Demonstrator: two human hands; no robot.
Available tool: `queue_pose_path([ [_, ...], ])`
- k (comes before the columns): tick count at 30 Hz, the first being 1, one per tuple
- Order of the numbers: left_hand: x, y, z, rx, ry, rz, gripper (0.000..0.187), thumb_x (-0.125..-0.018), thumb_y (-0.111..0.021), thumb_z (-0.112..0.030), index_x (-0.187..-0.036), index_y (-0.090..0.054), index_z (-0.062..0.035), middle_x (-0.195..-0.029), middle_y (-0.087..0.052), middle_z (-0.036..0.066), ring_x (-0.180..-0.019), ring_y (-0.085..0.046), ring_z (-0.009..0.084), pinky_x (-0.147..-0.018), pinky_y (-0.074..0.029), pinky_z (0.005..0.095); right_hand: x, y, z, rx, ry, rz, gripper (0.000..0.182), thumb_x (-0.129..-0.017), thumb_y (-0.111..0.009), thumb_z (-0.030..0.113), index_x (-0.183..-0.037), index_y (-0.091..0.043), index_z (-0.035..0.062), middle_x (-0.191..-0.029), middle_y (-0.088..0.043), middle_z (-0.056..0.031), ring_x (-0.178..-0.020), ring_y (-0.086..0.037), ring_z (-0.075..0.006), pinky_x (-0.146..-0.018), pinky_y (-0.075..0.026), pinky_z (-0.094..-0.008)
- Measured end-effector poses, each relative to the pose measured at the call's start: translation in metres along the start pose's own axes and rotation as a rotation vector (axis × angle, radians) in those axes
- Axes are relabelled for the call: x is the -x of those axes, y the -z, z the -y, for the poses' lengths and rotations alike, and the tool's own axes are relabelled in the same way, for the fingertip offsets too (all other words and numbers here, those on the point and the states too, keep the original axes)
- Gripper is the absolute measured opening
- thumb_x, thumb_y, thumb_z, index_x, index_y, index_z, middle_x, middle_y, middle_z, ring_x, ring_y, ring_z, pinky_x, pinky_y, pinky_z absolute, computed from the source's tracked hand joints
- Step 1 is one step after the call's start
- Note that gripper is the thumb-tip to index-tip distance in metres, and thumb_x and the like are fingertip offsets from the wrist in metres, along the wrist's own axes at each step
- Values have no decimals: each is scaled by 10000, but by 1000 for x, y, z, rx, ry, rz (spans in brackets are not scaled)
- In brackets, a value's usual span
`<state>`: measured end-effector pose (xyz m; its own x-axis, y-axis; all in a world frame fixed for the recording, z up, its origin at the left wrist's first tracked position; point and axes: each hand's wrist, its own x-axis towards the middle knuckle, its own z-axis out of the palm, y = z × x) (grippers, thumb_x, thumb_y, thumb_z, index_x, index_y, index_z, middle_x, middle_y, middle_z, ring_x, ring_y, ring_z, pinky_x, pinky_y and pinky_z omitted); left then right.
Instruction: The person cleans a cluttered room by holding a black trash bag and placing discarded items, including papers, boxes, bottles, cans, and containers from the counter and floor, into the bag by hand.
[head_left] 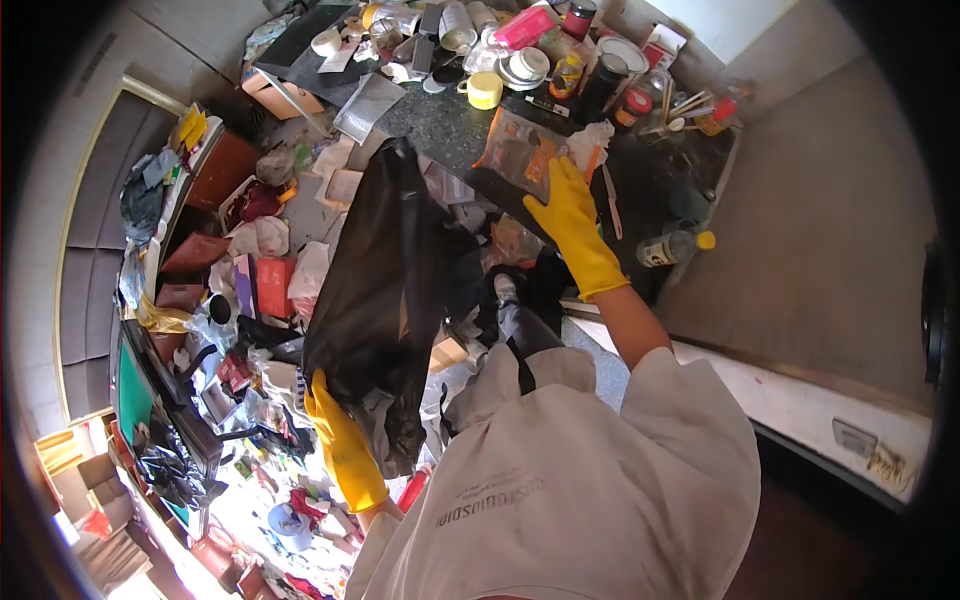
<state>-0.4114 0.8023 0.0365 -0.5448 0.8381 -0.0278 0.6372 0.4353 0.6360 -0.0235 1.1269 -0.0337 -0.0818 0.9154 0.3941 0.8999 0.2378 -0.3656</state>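
Both my hands wear yellow rubber gloves. At the lower left, my left hand (pixel 335 425) is closed on the edge of a large black plastic bag (pixel 375 270), which hangs upright beside the dark counter (pixel 450 130). My right hand (pixel 572 220) reaches over the counter, thumb apart and fingers stretched out against a clear plastic packet with orange edges (pixel 515 150). Its fingertips are partly hidden against the packet. Just right of that hand lie a crumpled white wrapper (pixel 592 140) and a pink-handled knife (pixel 612 205).
A yellow mug (pixel 484 90), a dark cylindrical container (pixel 603 80), jars and stacked dishes crowd the counter's back. A clear bottle with a yellow cap (pixel 675 248) lies to the right. Boxes, including a red box (pixel 274 287), bags and loose litter cover the floor at left.
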Motion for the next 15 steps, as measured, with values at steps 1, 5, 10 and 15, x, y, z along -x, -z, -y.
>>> queue_pose_path([
  [1,2,1,-9,-189,-75,-27,449,-938,-455,9,-1376,-468,-90,-1401,-434,246,-1264,-487,355,-1061,-405,379,-7,-7,-3,51,22,68,741,-715,-811,289,-1331,-509,6,-1371,-509,-224,-1264,-489,-384,-1058,-390,-432],
  [5,-13,-11,-32,-65,52,24,444,-955,-434,2,-1386,-464,-99,-1409,-434,228,-1252,-495,362,-1058,-406,371,-32,-42,-7,188,92,212,775,-717,-790,282,-1369,-470,11,-1400,-478,-228,-1266,-487,-382,-1038,-411,-438],
  [10,-31,-27,-62,-93,96,-32,373,-989,-413,-139,-1338,-527,-76,-1339,-511,228,-1238,-510,330,-1051,-391,389,-49,-99,-53,98,13,337,591,-767,-717,168,-1310,-527,32,-1376,-518,-203,-1212,-535,-374,-993,-451,-437],
  [15,-54,-27,-133,84,306,-93,348,-987,-528,-268,-1216,-598,-16,-1164,-594,239,-1057,-570,381,-896,-442,382,-47,-109,-82,-3,3,193,282,-833,-627,146,-1101,-666,71,-1135,-674,-140,-1066,-627,-340,-882,-500,-435],
])
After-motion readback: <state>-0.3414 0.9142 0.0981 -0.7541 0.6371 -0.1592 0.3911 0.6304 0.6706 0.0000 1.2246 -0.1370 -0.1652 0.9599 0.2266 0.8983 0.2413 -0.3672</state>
